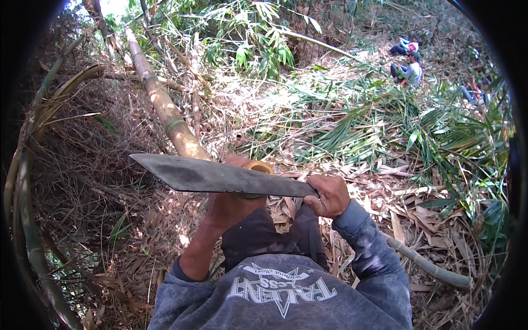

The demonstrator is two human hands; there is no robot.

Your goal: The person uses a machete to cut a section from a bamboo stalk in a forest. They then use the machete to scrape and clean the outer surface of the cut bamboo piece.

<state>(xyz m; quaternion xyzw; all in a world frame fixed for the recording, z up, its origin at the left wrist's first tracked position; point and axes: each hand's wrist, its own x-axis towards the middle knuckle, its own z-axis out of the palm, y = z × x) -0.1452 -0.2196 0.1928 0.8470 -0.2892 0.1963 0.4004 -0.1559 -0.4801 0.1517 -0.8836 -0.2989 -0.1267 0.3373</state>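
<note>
My right hand (331, 196) is closed round the grip end of a machete (225, 177), whose grip is mostly hidden by the fingers. Its broad dark blade points left, held level across my body. Behind the blade, my left hand (234, 212) is wrapped round a short bamboo section (259, 166). Only the pale, hollow cut end of that section shows above the blade, and most of the left fingers are hidden. Whether the blade touches the bamboo, I cannot tell.
A long bamboo pole (165, 107) slants from the far left toward my hands. Curved stalks (27, 181) stand at left; a cut bamboo length (434, 267) lies at right. Cut leafy branches (374, 118) cover the ground ahead. Several people sit far right, one in a light shirt (411, 72).
</note>
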